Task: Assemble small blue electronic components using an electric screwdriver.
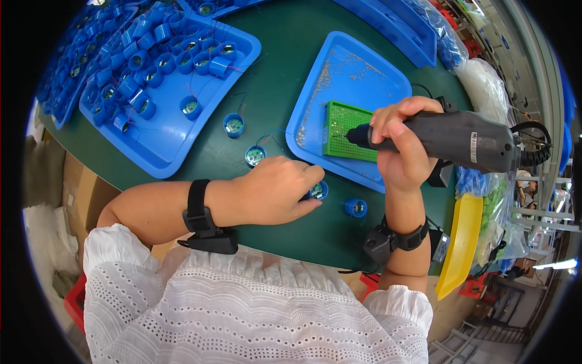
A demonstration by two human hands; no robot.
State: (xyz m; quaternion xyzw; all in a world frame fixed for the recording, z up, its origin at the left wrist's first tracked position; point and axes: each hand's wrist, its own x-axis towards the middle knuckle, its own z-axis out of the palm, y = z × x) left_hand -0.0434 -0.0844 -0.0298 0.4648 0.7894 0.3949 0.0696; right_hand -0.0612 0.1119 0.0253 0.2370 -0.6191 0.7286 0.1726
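Left hand (276, 191) covers most of a small blue cylinder part (317, 191); only its right edge and a bit of shiny top show past the fingertips. Fingers curled down onto it, pinning it to the green table (291, 36). Exact finger contact hidden under the knuckles.

Right hand (400, 148) wrapped tight around a grey electric screwdriver (461, 141), held roughly level, tip pointing left. The bit end sits over a green screw board (347, 124); whether it touches the board can't be told. Coiled cable at the tool's far right end, partly cut by the dark fisheye rim.

Green board lies in a blue tray (345, 73), far of the right hand; specks on the tray are too small to make out.

The held part is near centre of the table, just left of the right wrist. Another blue cylinder (356, 207) sits just right of it, apart. Two more, (255, 155) and (233, 125), lie farther left with thin wires trailing.

Far left: big blue tray (163, 142) crowded with the same cylinders, edges bent by the lens. Yellow tray (462, 242) at right, half hidden behind the forearm.
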